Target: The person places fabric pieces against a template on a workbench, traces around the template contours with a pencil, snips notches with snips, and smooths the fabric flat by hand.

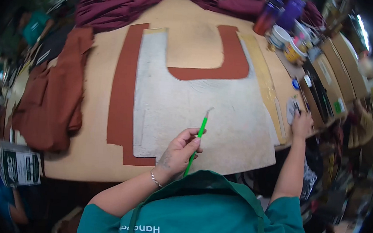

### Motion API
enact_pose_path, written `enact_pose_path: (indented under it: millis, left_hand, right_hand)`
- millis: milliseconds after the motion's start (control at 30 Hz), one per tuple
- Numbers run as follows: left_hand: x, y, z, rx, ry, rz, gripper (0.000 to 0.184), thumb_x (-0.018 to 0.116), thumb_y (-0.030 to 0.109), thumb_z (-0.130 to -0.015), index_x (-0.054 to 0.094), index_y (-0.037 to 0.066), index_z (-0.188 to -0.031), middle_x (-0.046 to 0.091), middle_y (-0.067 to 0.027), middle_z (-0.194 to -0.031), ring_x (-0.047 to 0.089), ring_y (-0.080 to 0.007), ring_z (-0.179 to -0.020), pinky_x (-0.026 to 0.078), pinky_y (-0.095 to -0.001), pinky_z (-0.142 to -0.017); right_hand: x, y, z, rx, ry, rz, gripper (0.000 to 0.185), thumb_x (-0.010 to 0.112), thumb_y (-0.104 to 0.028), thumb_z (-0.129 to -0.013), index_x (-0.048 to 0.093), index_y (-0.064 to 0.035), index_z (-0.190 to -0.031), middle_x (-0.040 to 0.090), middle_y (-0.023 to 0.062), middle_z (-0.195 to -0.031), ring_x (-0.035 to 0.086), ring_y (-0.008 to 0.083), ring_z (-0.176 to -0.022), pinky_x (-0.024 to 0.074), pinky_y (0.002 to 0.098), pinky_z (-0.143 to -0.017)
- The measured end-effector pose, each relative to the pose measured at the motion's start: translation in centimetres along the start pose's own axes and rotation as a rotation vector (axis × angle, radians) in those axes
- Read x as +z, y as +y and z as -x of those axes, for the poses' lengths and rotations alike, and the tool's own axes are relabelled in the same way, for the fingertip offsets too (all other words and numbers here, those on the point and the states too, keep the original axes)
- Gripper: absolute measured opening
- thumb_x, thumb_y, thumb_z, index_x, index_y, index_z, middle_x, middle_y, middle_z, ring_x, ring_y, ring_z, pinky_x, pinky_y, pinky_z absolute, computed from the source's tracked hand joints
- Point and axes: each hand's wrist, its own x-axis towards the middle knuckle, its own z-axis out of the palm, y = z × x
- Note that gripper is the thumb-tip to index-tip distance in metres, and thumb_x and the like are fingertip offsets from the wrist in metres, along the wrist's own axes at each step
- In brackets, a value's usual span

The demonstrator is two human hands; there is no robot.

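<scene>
My left hand (183,150) pinches a green pencil (202,128) above the near part of a pale grey pattern sheet (205,105). That sheet lies over rust-red fabric (124,89), which shows along its left side and inside its U-shaped cutout. Over at the table's right edge, my right hand (302,124) is closed around a small dark object (297,107), too small to name, beside a pale round item (290,110). A yellowish strip (263,83) runs along the sheet's right side.
Folded rust fabric (57,93) lies at the left, maroon fabric (121,2) along the back. Bottles (269,13), a white cup (279,37) and a yellow tub (294,51) stand back right, near cardboard boxes (339,63). A person (35,25) is far left.
</scene>
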Motion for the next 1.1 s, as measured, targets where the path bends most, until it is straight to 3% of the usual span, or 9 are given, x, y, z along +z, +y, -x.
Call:
enact_pose_path:
  millis: [133,200,333,600,767,800,867,967,1100]
  left_hand:
    - [-0.2,0.3,-0.5,-0.104,0.048,0.277,0.021,0.046,0.019,-0.091,0.049,0.011,-0.11,0.05,0.0021,-0.086,0.047,-0.0056,-0.078,0.036,-0.0233,-0.072]
    - [-0.2,0.3,-1.1,-0.135,0.044,0.336,0.019,0.046,0.02,-0.091,0.05,0.012,-0.107,0.051,0.0019,-0.087,0.047,-0.0056,-0.079,0.035,-0.0232,-0.072]
    - [0.2,0.0,-2.1,-0.181,0.051,0.319,0.014,0.047,0.021,-0.091,0.051,0.013,-0.102,0.054,0.0015,-0.09,0.047,-0.0058,-0.082,0.034,-0.0223,-0.072]
    - [-1.3,-2.6,-3.0,0.139,-0.222,0.005,0.015,0.049,0.019,-0.091,0.055,0.005,-0.088,0.057,-0.0014,-0.085,0.054,-0.0091,-0.084,0.042,-0.0233,-0.076]
    - [-8.5,3.0,-0.2,0.877,0.548,-1.176,0.009,0.059,0.01,-0.077,0.058,0.002,-0.079,0.054,-0.0126,-0.081,0.05,-0.0289,-0.082,0.039,-0.0378,-0.076]
    - [-11.6,2.5,-0.4,0.84,0.767,-1.233,0.02,0.062,0.017,-0.077,0.055,0.0,-0.084,0.054,-0.0144,-0.081,0.05,-0.0303,-0.085,0.038,-0.04,-0.077]
    - [-14.1,3.1,1.3,0.642,1.102,-1.434,0.033,0.065,0.026,-0.076,0.052,0.0,-0.093,0.053,-0.0165,-0.079,0.05,-0.0321,-0.086,0.039,-0.0397,-0.078]
    - [-15.0,3.2,1.8,-0.007,1.072,-1.578,0.044,0.065,0.033,-0.076,0.049,0.002,-0.102,0.052,-0.0154,-0.099,0.053,-0.0327,-0.088,0.046,-0.0382,-0.076]
    - [-15.2,3.7,1.2,0.035,0.828,-1.062,0.045,0.063,0.027,-0.078,0.048,-0.005,-0.105,0.058,-0.017,-0.099,0.056,-0.0295,-0.094,0.046,-0.0339,-0.079]
  right_hand:
    - [-4.4,-5.0,2.8,-0.251,0.127,-0.422,0.04,0.061,-0.019,-0.078,0.052,-0.0065,-0.115,0.05,0.0168,-0.104,0.048,0.032,-0.097,0.0398,0.0384,-0.083]
    - [-10.3,-10.8,8.0,-0.409,-0.159,-0.767,0.044,0.065,-0.01,-0.072,0.053,-0.0075,-0.114,0.051,0.0156,-0.096,0.051,0.031,-0.089,0.0427,0.0371,-0.077]
    - [-13.1,-16.2,13.3,-1.065,-0.118,-1.051,0.047,0.069,-0.004,-0.066,0.055,-0.0063,-0.11,0.053,0.0087,-0.08,0.053,0.0253,-0.069,0.0451,0.0343,-0.06]
    - [-12.9,-17.1,13.3,-1.129,0.033,-1.14,0.034,0.069,-0.006,-0.067,0.059,-0.0049,-0.1,0.053,0.0079,-0.081,0.053,0.0232,-0.071,0.0435,0.0318,-0.058]
    - [-10.6,-11.3,6.4,-0.49,0.218,-1.127,0.023,0.037,-0.014,-0.094,0.054,0.0008,-0.096,0.056,0.0131,-0.087,0.054,0.0214,-0.08,0.0427,0.0312,-0.071]
    - [-9.6,-10.1,4.9,-0.217,0.205,-1.128,0.021,0.038,-0.012,-0.093,0.054,0.0019,-0.094,0.057,0.0136,-0.086,0.054,0.0217,-0.081,0.0426,0.0316,-0.071]
    - [-4.8,-5.5,2.6,-0.328,0.207,-0.829,0.018,0.046,-0.014,-0.09,0.054,0.0022,-0.092,0.057,0.0154,-0.088,0.054,0.0265,-0.082,0.0421,0.0347,-0.074]
    - [-1.2,-4.9,3.4,-0.447,0.101,-0.517,0.016,0.052,-0.014,-0.085,0.054,0.0014,-0.091,0.056,0.0167,-0.088,0.053,0.0304,-0.084,0.041,0.0377,-0.076]
    - [-1.2,-5.8,4.4,-0.38,0.093,-0.46,0.013,0.055,-0.011,-0.081,0.054,-0.0002,-0.089,0.055,0.0158,-0.085,0.051,0.0328,-0.084,0.0393,0.0399,-0.076]
